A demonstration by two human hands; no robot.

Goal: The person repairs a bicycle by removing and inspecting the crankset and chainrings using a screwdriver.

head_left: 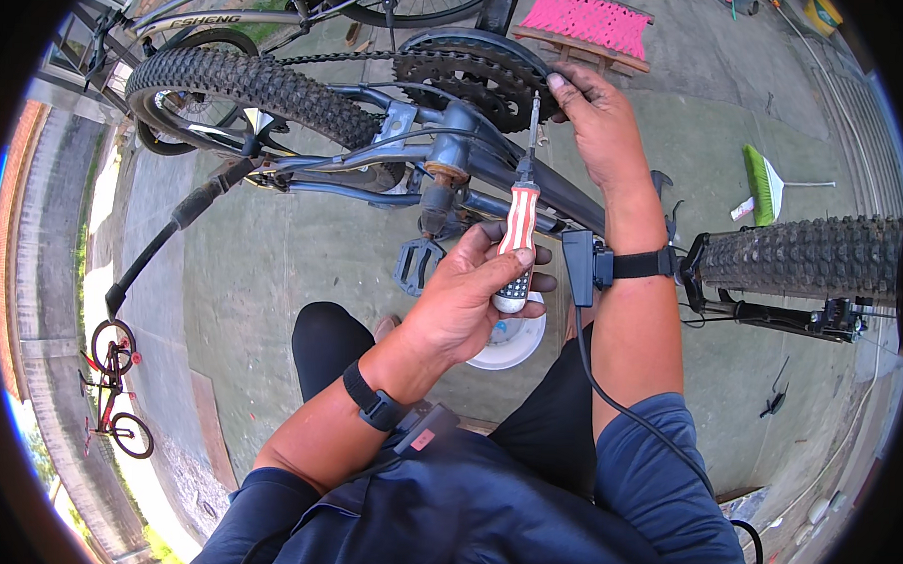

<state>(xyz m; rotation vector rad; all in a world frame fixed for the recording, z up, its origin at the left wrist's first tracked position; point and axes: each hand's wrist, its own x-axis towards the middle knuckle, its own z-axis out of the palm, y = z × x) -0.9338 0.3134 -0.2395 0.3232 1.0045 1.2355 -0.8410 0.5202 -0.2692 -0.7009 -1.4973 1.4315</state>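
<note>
My left hand (456, 297) is closed around the handle of a screwdriver (521, 220) with red and white stripes and a dark starred end. Its thin metal shaft points away from me, the tip close to the right edge of the toothed chainring (458, 81). Whether the tip touches a screw is too small to tell. At that same edge my right hand (604, 123) pinches the rim of the black chain guard (499, 47) with thumb and fingers; the fingertips are partly hidden. The grey-blue bicycle frame (456, 143) lies across in front of me, its chain running left.
The bicycle's rear tire (220, 70) is at left, its front tire (800, 256) at right. A pedal (417, 266) and a white basin (514, 342) are near my knees. Beyond stand a pink-topped stool (588, 23), a green broom (763, 184) and another bicycle (192, 16).
</note>
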